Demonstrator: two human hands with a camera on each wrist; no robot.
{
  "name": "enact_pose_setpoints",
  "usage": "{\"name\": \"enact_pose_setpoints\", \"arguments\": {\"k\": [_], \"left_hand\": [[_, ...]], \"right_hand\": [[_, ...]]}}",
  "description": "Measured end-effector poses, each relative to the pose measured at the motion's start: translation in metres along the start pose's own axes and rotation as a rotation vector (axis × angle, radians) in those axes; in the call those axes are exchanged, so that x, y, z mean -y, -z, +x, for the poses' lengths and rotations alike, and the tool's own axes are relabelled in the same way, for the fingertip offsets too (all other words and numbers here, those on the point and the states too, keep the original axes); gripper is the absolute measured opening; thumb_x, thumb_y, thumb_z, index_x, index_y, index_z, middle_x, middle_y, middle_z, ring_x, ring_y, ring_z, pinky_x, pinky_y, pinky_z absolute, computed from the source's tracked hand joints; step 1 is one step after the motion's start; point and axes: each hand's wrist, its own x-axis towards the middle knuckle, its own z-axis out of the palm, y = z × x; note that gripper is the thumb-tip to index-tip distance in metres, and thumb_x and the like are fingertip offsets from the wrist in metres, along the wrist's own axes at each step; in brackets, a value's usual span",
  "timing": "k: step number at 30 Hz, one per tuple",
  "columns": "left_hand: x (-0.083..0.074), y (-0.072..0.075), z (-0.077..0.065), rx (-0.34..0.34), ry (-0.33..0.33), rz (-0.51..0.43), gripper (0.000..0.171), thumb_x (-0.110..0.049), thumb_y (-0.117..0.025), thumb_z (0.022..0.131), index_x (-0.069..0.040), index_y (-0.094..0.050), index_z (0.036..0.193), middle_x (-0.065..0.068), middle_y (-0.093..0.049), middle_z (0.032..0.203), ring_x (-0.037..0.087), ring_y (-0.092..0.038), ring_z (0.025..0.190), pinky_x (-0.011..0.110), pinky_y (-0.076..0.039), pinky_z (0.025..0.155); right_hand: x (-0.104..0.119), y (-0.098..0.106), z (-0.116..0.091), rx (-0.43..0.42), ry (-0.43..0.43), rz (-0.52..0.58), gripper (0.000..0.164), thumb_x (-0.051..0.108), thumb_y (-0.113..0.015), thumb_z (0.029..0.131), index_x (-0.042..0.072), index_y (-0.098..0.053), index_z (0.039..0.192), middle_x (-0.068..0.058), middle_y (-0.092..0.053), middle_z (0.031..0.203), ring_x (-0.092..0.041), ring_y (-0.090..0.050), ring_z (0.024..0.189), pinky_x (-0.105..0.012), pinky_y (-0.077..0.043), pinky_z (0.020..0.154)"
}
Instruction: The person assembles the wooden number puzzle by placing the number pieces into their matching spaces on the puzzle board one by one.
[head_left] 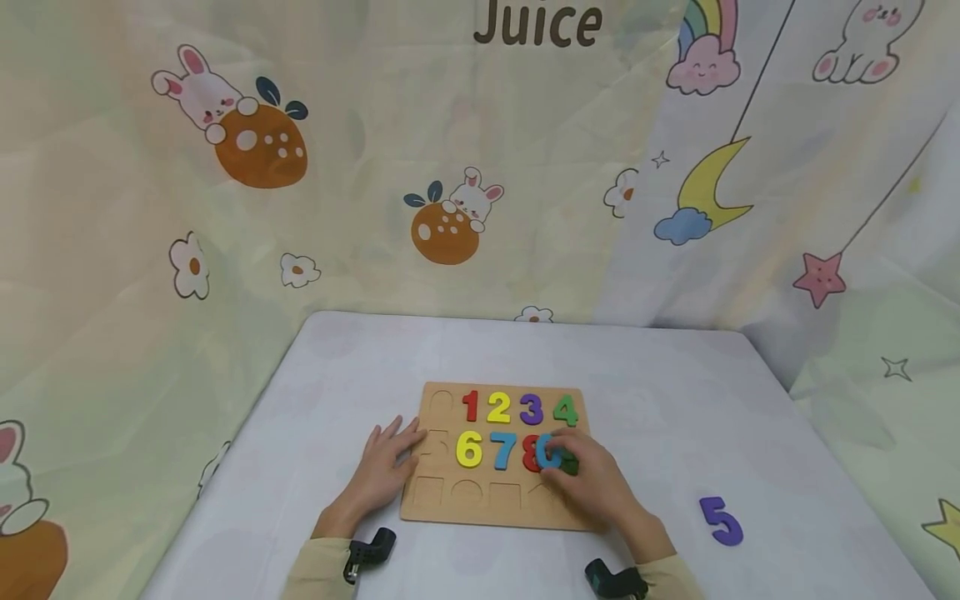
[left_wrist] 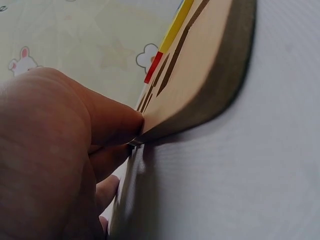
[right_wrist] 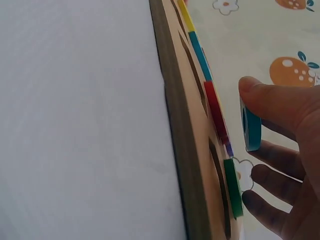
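A wooden number puzzle board (head_left: 450,510) lies flat on the table, bearing coloured number pieces in two rows. My left hand (head_left: 386,467) touches its left edge, fingers fairly straight; in the left wrist view the thumb (left_wrist: 117,120) rests at the board's rim. My right hand (head_left: 596,475) pinches a blue number piece (right_wrist: 253,131), seemingly a 0, between thumb and fingers. That piece is raised above the board, near the red 8 (head_left: 530,452). A green piece (head_left: 570,463) lies partly hidden behind the right hand.
A purple 5 (head_left: 722,522) lies on the white table (head_left: 675,417), right of the board. Shallow recesses show along the board's left side and front row. A printed cloth (head_left: 360,125) hangs behind the table. Each wrist wears a small black camera (head_left: 370,553).
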Motion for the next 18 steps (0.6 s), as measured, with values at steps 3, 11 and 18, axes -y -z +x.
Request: {"name": "enact_pose_setpoints", "arguments": {"k": [3,11,18], "left_hand": [[0.0,0.001,0.0,-0.004,0.0,0.006,0.042,-0.013,-0.061,0.093,-0.011,-0.059,0.135,0.004,-0.042,0.152,0.03,-0.019,0.148,0.049,0.0,0.122],[0.003,0.0,-0.001,-0.003,-0.003,-0.004,0.042,-0.012,-0.061,0.093,-0.011,-0.059,0.135,0.004,-0.042,0.152,0.03,-0.02,0.148,0.049,0.0,0.122],[0.003,-0.002,0.001,-0.013,-0.004,-0.004,0.038,-0.011,-0.058,0.095,-0.012,-0.061,0.133,0.002,-0.042,0.152,0.028,-0.02,0.148,0.048,0.0,0.122]], "right_hand": [[0.003,-0.006,0.003,-0.005,0.035,0.002,0.029,0.028,-0.084,0.076,0.026,-0.07,0.101,0.002,-0.061,0.128,-0.023,-0.054,0.125,-0.046,-0.048,0.104],[0.019,-0.017,0.014,0.0,0.09,-0.044,0.026,0.032,-0.082,0.078,0.027,-0.072,0.101,0.005,-0.06,0.128,-0.02,-0.054,0.123,-0.042,-0.048,0.104],[0.026,-0.024,0.018,0.037,0.106,-0.043,0.028,0.032,-0.082,0.078,0.025,-0.07,0.103,0.001,-0.061,0.129,-0.021,-0.055,0.122,-0.041,-0.05,0.102]]}}
